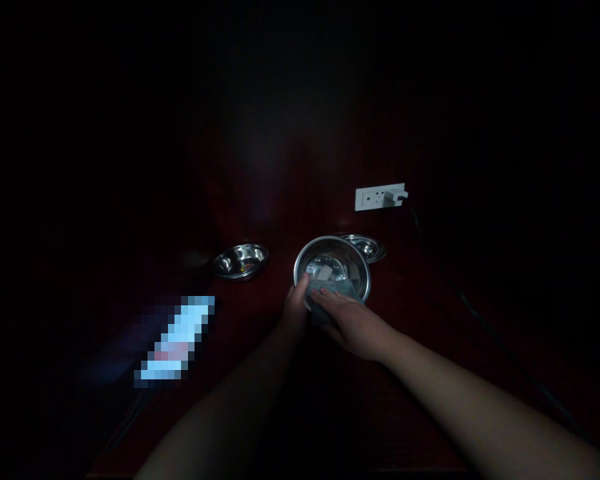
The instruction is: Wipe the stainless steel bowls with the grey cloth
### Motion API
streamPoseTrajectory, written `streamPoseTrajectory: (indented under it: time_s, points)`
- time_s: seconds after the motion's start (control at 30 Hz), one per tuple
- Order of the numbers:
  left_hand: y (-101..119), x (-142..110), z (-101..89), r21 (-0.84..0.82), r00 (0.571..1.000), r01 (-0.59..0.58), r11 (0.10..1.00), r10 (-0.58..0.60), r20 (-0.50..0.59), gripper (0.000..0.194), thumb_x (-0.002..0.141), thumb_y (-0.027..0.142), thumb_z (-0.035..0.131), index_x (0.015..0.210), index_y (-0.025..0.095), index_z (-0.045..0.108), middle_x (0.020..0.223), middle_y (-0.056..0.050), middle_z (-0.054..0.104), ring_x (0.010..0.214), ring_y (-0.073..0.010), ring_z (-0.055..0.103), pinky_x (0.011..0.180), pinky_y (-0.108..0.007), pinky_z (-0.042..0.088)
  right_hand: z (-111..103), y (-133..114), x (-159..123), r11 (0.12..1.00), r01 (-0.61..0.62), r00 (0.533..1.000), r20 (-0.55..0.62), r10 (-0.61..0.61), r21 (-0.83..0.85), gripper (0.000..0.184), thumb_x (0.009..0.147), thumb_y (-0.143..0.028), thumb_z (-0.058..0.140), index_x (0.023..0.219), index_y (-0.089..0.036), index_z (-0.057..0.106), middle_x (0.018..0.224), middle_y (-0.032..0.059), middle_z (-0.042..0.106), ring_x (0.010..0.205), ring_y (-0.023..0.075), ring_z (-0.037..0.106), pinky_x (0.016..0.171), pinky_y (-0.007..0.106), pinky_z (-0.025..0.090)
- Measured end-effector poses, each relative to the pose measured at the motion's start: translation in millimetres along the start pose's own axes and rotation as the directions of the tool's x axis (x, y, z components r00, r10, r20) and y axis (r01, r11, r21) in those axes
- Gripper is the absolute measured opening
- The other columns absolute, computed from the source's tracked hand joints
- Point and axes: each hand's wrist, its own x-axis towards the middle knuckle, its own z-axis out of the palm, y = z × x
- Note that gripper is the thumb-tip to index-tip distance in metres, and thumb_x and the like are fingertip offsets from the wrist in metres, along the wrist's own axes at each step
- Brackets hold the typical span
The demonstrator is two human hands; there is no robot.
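A shiny steel bowl (350, 257) is tilted toward me in the middle of the head view. My left hand (297, 303) grips its left rim, with the thumb over the edge and the other fingers hidden behind. A grey-green cloth (325, 313) hangs over the bowl's near rim and inner wall. Pressed on that cloth is my right hand (350, 320), its fingers lying across it inside the bowl's near side.
Left of the bowl, a shallow steel dish (243, 261) stands on the dark red table (395, 387). A round steel lid (370, 248) lies behind the bowl. A white wall socket (379, 197) holds a plug. A pixelated bright screen (177, 340) is at left; a cable (480, 317) runs at right.
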Motion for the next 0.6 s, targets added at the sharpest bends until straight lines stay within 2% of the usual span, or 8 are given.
streamPoseTrajectory:
  time_s: [0.1,0.2,0.33,0.5,0.6]
  points:
    - [0.8,-3.6,0.7,-0.011,0.988,0.093,0.996,-0.091,0.124,0.045,0.073,0.045,0.062,0.101,0.011,0.066,0.090,-0.010,0.071,0.094,-0.0260,0.064,0.091,-0.037,0.044,-0.5,0.9,1.2,1.000,0.028,0.999,-0.028,-0.027,0.007,0.060,0.084,-0.018,0.048,0.141,-0.013,0.029,0.143,0.0164,0.036,0.134,0.0245,0.031,0.109,0.045,0.029]
    - [3.0,-8.2,4.0,-0.027,0.974,0.127,0.992,-0.119,0.194,0.044,0.073,0.043,0.061,0.102,0.010,0.065,0.094,-0.011,0.070,0.097,-0.0269,0.063,0.092,-0.038,0.043,-2.1,0.3,2.2,0.998,0.052,0.997,-0.050,-0.051,0.023,0.060,0.085,-0.017,0.044,0.142,-0.014,0.026,0.143,0.0143,0.037,0.135,0.0230,0.031,0.109,0.045,0.030]
    - [5.5,-12.5,7.2,-0.017,0.972,0.155,0.988,-0.150,0.178,0.037,0.070,0.036,0.063,0.098,0.012,0.065,0.090,-0.010,0.070,0.095,-0.0274,0.063,0.090,-0.038,0.044,-3.4,-1.8,3.2,0.997,0.047,0.997,-0.071,-0.042,0.064,0.057,0.085,-0.016,0.043,0.141,-0.015,0.028,0.142,0.0138,0.039,0.131,0.0227,0.037,0.106,0.044,0.034]
    - [5.3,-12.3,5.6,0.016,0.972,0.193,0.981,-0.194,0.132,0.025,0.066,0.033,0.059,0.077,0.011,0.065,0.074,-0.009,0.068,0.087,-0.0274,0.064,0.086,-0.038,0.044,-4.5,-5.6,4.5,0.997,-0.003,1.000,-0.022,0.004,0.083,0.049,0.087,-0.018,0.041,0.136,-0.014,0.036,0.135,0.0149,0.048,0.124,0.0214,0.047,0.104,0.040,0.037]
    - [4.2,-11.2,5.2,0.015,0.975,0.204,0.979,-0.205,0.085,0.024,0.065,0.033,0.056,0.072,0.011,0.064,0.068,-0.009,0.066,0.082,-0.0270,0.063,0.083,-0.038,0.045,-5.7,-6.7,4.8,0.997,-0.016,1.000,-0.007,0.017,0.074,0.048,0.087,-0.020,0.043,0.135,-0.014,0.037,0.134,0.0142,0.049,0.122,0.0217,0.049,0.104,0.039,0.037]
